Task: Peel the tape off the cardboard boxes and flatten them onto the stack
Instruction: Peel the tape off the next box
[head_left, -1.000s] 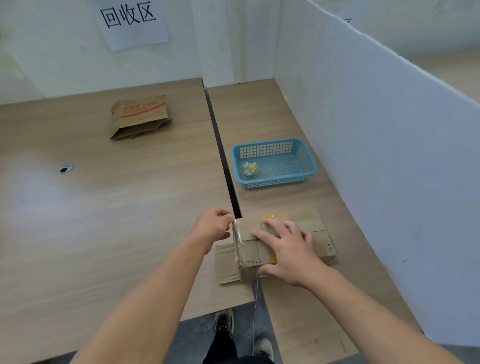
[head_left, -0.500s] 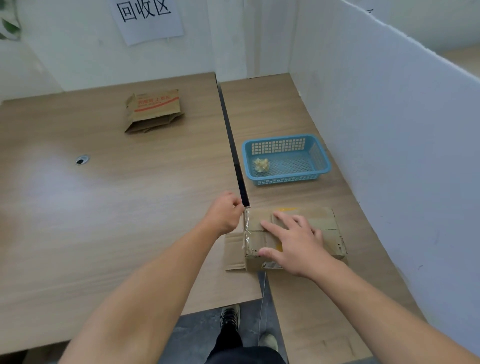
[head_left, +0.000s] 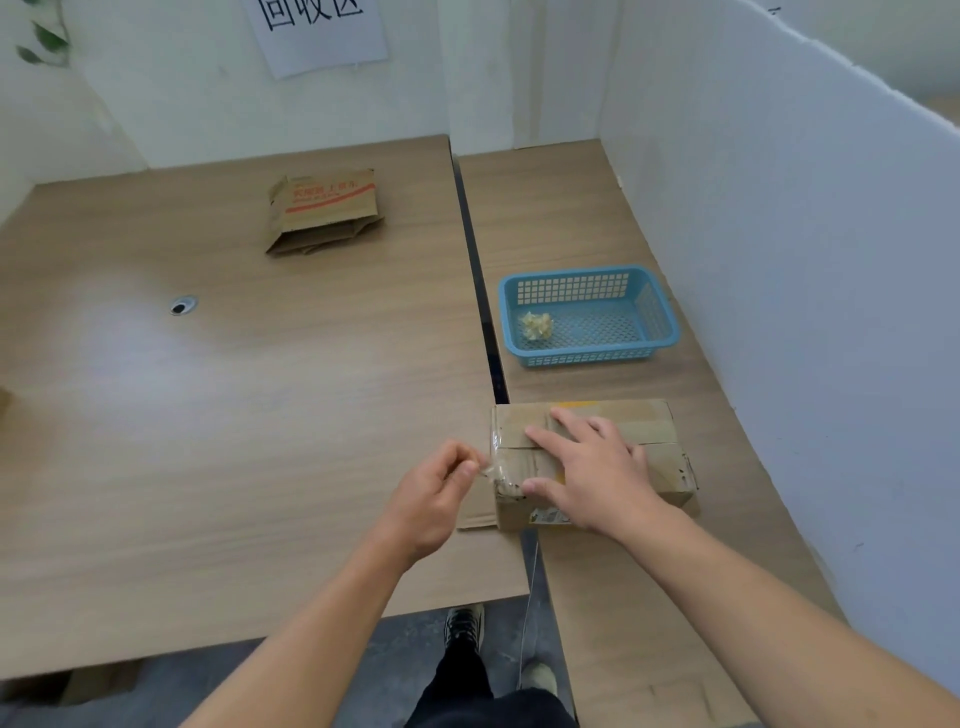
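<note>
A small taped cardboard box (head_left: 660, 452) lies on the right table, near its left edge. My right hand (head_left: 587, 467) presses flat on its top, fingers spread. Just left of the box, my left hand (head_left: 436, 493) pinches the free end of a clear tape strip (head_left: 488, 470) between thumb and forefinger; the strip still sticks to the box's left end. One loose flap (head_left: 475, 512) lies flat on the table beside the box. Far back on the left table rests the stack of flattened boxes (head_left: 322, 210), with red print on top.
A blue plastic basket (head_left: 660, 306) holding a crumpled tape wad (head_left: 537, 326) stands behind the box. A white partition (head_left: 779, 234) runs along the right. A dark gap (head_left: 480, 291) separates the two tables. A cable hole (head_left: 183, 305) marks the left table. Shoes show on the floor below.
My left hand has drawn a little away from the box's left end with the tape end pinched, lifting the strip. My right hand stays pressed on the box top.
</note>
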